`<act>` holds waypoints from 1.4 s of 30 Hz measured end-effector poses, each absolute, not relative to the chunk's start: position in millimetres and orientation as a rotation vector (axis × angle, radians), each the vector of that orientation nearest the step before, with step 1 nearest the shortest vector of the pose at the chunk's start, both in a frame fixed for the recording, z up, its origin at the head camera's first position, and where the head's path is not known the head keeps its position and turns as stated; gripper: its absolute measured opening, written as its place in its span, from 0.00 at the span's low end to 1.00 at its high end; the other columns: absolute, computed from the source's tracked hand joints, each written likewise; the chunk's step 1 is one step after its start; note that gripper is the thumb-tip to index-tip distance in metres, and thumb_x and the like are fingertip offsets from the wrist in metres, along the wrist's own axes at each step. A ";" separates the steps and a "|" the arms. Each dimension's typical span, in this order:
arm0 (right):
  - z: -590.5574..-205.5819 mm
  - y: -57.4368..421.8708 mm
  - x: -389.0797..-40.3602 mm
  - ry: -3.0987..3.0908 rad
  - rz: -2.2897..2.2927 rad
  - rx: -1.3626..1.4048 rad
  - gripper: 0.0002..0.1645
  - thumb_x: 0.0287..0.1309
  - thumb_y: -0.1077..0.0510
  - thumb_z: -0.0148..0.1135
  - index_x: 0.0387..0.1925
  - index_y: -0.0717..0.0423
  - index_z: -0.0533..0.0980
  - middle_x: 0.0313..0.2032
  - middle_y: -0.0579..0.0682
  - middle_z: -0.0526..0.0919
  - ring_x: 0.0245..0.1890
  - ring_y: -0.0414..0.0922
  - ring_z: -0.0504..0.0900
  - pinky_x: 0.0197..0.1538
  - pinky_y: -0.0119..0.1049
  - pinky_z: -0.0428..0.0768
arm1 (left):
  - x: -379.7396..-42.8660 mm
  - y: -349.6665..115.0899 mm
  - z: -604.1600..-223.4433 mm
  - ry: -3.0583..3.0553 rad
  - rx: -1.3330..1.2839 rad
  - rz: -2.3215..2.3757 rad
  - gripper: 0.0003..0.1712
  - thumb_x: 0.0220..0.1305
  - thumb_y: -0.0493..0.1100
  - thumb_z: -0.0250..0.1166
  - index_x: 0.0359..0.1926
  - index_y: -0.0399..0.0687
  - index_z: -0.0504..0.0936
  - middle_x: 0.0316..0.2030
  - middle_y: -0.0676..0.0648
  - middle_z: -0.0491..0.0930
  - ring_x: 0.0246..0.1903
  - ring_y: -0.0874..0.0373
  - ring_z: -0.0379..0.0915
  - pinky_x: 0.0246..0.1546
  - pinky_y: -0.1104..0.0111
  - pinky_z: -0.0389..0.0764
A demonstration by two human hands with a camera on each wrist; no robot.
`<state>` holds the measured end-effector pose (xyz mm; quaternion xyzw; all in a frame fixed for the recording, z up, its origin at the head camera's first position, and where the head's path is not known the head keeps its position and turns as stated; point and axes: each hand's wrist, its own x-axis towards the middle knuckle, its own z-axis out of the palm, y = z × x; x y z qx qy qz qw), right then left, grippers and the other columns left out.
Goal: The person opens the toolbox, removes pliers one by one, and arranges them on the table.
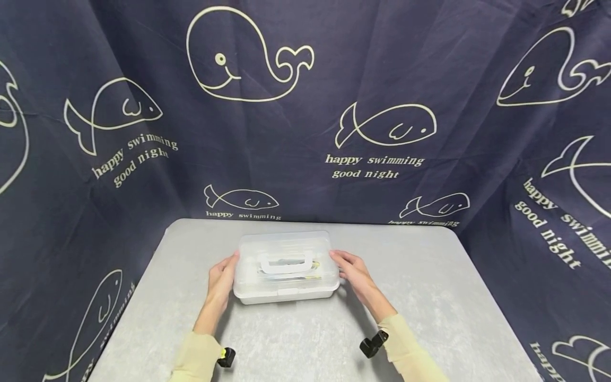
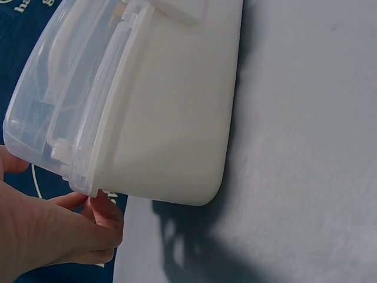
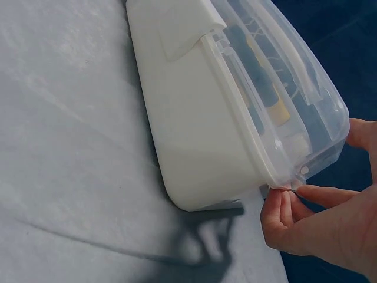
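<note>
A white plastic storage box [image 1: 286, 297] with a clear lid [image 1: 284, 241] stands near the back of the table. Its lid is closed, and a white carrying handle [image 1: 286, 269] lies along the top. Through the lid, a dark item with a yellow end [image 3: 278, 112] shows inside. My left hand [image 1: 221, 278] grips the box's left end, fingers curled under the rim. At the opposite end my right hand [image 1: 354, 270] holds it likewise, with the fingertips under the rim and the thumb against the lid. A front latch [image 3: 182, 32] hangs over the white side.
The grey table [image 1: 296, 345] extends in front of the box and to both sides. Dark blue curtains [image 1: 296, 127] with white whale and fish drawings enclose it at the back and sides. A small black camera [image 1: 374, 344] sits at each wrist.
</note>
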<state>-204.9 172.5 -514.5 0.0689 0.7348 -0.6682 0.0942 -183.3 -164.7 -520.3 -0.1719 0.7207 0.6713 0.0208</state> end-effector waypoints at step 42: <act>-511.0 233.7 -146.1 2.192 -1.972 0.333 0.39 0.73 0.45 0.60 0.71 0.68 0.65 0.71 0.65 0.67 0.68 0.56 0.69 0.61 0.42 0.76 | -161.6 -105.4 -529.5 2.224 -0.411 2.110 0.42 0.74 0.62 0.59 0.70 0.30 0.70 0.70 0.31 0.68 0.73 0.35 0.58 0.73 0.47 0.59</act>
